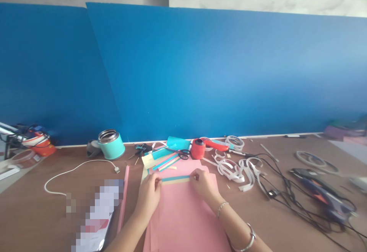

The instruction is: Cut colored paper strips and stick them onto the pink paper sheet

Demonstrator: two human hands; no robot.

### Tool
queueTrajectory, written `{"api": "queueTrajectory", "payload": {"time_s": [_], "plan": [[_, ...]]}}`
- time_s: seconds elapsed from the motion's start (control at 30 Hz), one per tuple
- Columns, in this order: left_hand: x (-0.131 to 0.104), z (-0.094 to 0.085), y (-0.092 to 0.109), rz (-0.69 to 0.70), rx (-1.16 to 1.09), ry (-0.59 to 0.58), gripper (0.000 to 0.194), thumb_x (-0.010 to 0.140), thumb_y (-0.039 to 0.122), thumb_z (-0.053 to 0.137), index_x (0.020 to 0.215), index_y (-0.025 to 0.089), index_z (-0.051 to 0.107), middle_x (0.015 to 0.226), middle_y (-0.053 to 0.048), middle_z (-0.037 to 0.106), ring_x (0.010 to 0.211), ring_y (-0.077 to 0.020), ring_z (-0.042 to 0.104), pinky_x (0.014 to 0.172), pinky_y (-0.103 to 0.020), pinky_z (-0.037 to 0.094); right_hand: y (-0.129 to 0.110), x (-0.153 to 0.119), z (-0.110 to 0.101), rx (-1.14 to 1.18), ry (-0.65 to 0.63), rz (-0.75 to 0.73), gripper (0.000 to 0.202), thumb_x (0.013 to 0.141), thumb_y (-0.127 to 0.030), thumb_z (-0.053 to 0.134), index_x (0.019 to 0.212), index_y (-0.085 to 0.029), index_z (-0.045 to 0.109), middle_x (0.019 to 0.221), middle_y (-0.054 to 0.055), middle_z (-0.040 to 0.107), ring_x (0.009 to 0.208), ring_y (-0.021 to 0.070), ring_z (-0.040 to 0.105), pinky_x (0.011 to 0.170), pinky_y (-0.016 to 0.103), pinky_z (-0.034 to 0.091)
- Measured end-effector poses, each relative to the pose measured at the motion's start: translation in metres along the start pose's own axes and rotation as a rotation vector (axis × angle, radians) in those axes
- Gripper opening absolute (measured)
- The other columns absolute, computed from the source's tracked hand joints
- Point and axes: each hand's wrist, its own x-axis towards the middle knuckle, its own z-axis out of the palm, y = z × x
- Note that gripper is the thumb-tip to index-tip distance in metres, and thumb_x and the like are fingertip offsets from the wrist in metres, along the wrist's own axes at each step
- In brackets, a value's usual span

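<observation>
A narrow blue and cream paper strip (176,179) lies across a stack of pink paper sheets (189,217). My left hand (150,191), fingers closed, pinches its left end. At the right end, the bent fingers of my right hand (204,183) are closed on it too. Just beyond my hands are rolled and cut coloured papers (160,156), with black-handled scissors (183,154) among them. Beside these sits a round red object (197,148).
A turquoise steel-lined cup (111,145) stands back left, near a white cable (83,164) and a pink strip (123,198). Curled white strips (229,168), black cables (289,191) and a dark-blue tool (329,198) lie right. A blue partition (200,72) closes the back.
</observation>
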Motion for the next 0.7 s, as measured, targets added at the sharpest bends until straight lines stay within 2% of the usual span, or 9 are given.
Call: {"api": "queueTrajectory", "payload": {"time_s": [0.7], "plan": [[0.0007,-0.0014,0.0014,0.002,0.009,-0.008,0.014,0.082,0.018,0.042,0.081,0.021,0.056,0.080,-0.005,0.063,0.077,-0.0211,0.062,0.069,-0.033,0.049,-0.0022,-0.0008,0.0004,-0.019,0.012,-0.044,0.018,0.070,-0.006,0.051,0.068,-0.018,0.065,0.069,0.002,0.064,0.074,0.0150,0.055,0.063,0.021,0.031]]}}
